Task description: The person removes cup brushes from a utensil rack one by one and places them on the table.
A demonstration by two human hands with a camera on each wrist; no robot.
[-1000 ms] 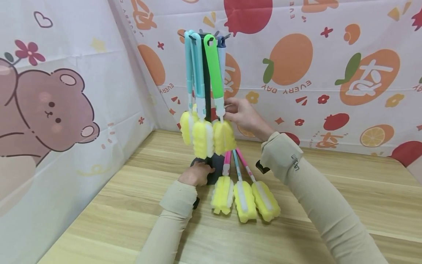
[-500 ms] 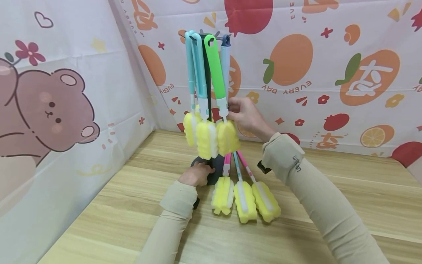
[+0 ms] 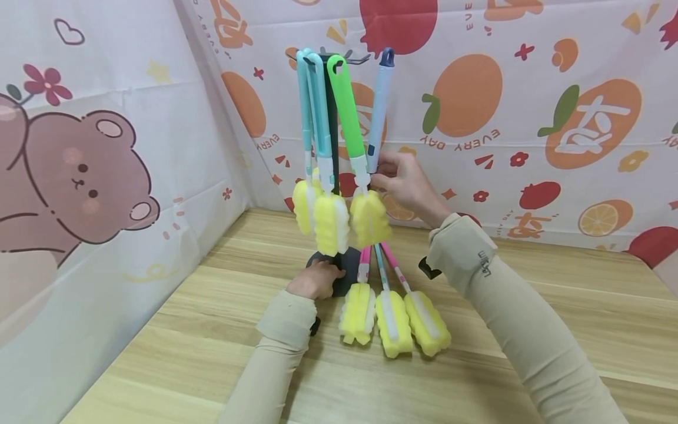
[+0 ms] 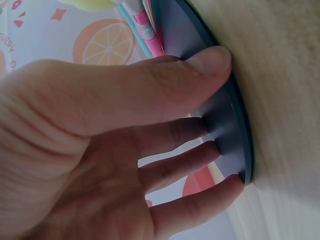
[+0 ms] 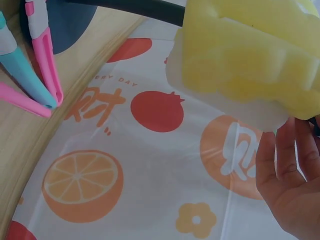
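In the head view my left hand [image 3: 316, 278] presses on the dark round base [image 3: 346, 274] of a stand, and its fingers and thumb rest spread on the base [image 4: 232, 115] in the left wrist view. My right hand [image 3: 405, 185] pinches a sponge bottle brush with a light blue handle [image 3: 380, 106] and dark blue loop, just below the handle. That handle tilts, its loop apart from the hooks [image 3: 357, 59]. A yellow and white sponge head [image 5: 250, 60] fills the upper right wrist view. A green-handled brush [image 3: 346, 112] and turquoise-handled brushes [image 3: 319, 106] hang on the stand.
Three sponge brushes lie on the wooden table [image 3: 212, 353], right of the base: a pink one [image 3: 357, 315], a turquoise one [image 3: 394, 324] and another pink one [image 3: 426, 324]. Printed cloth [image 3: 477, 159] stands close behind the stand, and more cloth [image 3: 132, 82] on the left.
The light blue brush has come off the stand's hook and moved up and right with my right hand. The hanging brushes sway slightly. My left hand stays on the base.
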